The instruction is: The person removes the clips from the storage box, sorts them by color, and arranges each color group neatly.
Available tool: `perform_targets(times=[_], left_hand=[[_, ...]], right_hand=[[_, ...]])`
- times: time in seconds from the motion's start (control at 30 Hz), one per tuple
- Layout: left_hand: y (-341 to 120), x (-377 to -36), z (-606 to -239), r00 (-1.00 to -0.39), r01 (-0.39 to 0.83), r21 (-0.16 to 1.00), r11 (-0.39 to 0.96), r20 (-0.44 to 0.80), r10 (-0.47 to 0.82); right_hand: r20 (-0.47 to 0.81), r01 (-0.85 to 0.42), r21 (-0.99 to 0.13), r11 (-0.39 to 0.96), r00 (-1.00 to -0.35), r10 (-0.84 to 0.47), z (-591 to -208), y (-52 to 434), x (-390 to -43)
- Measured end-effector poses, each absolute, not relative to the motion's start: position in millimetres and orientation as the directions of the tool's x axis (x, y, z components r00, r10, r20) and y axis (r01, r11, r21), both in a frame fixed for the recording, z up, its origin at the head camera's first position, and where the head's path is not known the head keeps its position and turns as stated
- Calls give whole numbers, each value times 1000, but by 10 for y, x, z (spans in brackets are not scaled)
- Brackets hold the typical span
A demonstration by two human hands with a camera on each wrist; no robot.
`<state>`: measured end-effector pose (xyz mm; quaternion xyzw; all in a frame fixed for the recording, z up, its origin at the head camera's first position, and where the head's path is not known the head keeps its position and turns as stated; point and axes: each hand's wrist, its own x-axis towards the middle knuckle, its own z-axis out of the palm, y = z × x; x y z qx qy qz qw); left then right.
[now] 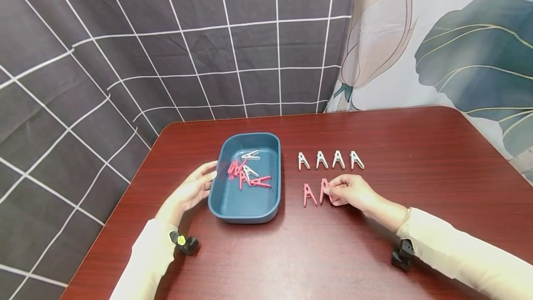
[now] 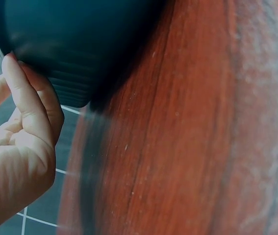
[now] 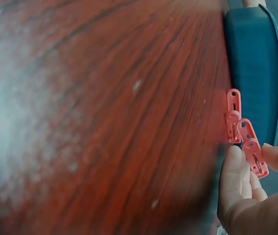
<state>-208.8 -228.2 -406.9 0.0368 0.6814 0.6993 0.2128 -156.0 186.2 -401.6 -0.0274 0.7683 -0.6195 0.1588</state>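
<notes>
My right hand [image 1: 351, 192] pinches a pink clothespin [image 1: 323, 187] between thumb and fingers, low over the table. Just left of it lies another pink clothespin [image 1: 307, 193]; the right wrist view shows the pinched clothespin [image 3: 253, 149] overlapping that one. At the left wall of a blue rectangular bin [image 1: 245, 220], my left hand [image 1: 193, 190] rests with lightly bent fingers. Its fingertips touch the bin's outer side near the rim in the left wrist view. Inside the bin are several pink clothespins [image 1: 261, 181] and two white clothespins [image 1: 251, 155].
Behind the pink pair, several white clothespins [image 1: 338, 159] stand in a row, spaced apart. Everything sits on a reddish-brown wooden table [image 1: 316, 258]. A dark gridded curtain [image 1: 208, 50] hangs along the back and left, beside a leaf-patterned curtain [image 1: 458, 50].
</notes>
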Motion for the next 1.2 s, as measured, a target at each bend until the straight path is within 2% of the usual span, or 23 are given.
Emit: perform_targets(times=[0.43,0.83,1.2], left_hand=[[-2309,-2091,-4094,-911,-224,974,18,-216,351],[-2304,-2102,-4092,-905,-273,962,-21,-249,344],[-2295,-2088,-4078,-908,-250,968,4,-236,347]], right_hand=[[-254,180,-929,323,-946,-203,-4009,1861,-1590],[-261,182,-918,351,-946,-193,-3990,1846,-1614],[-267,174,-905,389,-942,-201,-3929,1870,-1579]])
